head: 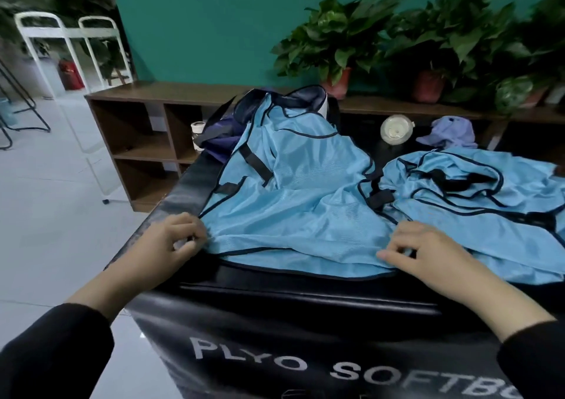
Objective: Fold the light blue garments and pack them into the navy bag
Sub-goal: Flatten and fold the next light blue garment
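Observation:
A light blue mesh garment (293,197) with dark trim lies spread over a black padded box (305,304). Its far end drapes up over the navy bag (220,137) at the back. My left hand (171,239) pinches the garment's near left corner. My right hand (425,252) pinches its near right edge. A second light blue garment (477,197) lies crumpled to the right, partly under my right hand's side.
A brown shelf unit (143,129) runs along the teal wall, with potted plants (336,41) on top. A round white lid (396,129) and a lilac cap (449,132) lie behind the garments. A white metal rack (67,50) stands at left on the tiled floor.

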